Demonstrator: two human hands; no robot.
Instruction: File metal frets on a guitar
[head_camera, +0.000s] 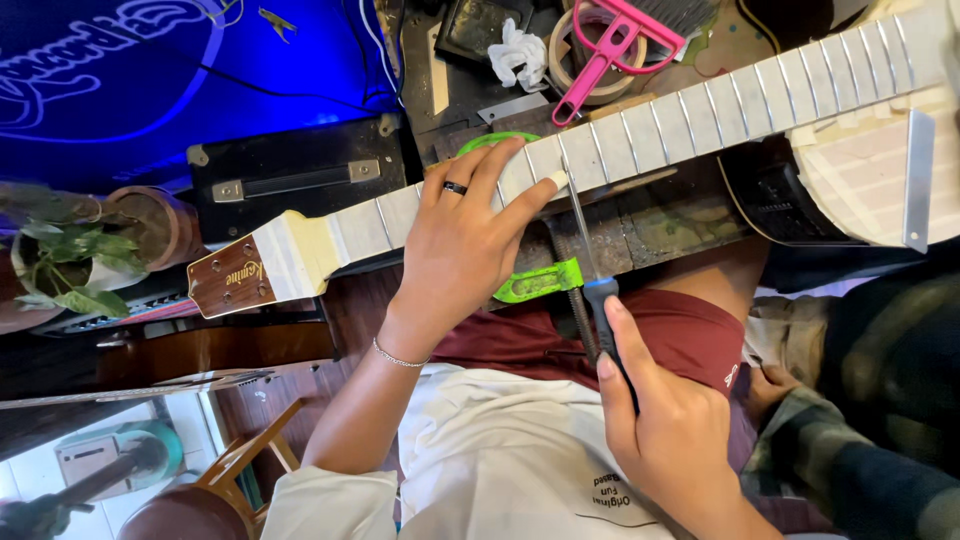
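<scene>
A guitar neck (690, 115) covered in pale masking tape runs diagonally across the bench, its brown headstock (232, 280) at the left. My left hand (470, 235), with a dark ring and a thin bracelet, presses down on the taped fretboard, thumb stretched to the right along a fret. My right hand (670, 425) grips the blue and black handle of a thin metal file (582, 225) whose tip rests on a fret beside my left thumb. A green clamp (540, 282) holds the neck from below.
A pink tool (610, 45), a roll of tape (575, 60) and a crumpled white cloth (518, 50) lie on the bench behind the neck. A black case (300, 175) and a potted plant (70, 265) sit at the left. Another person's plaid sleeve (860, 400) is at the right.
</scene>
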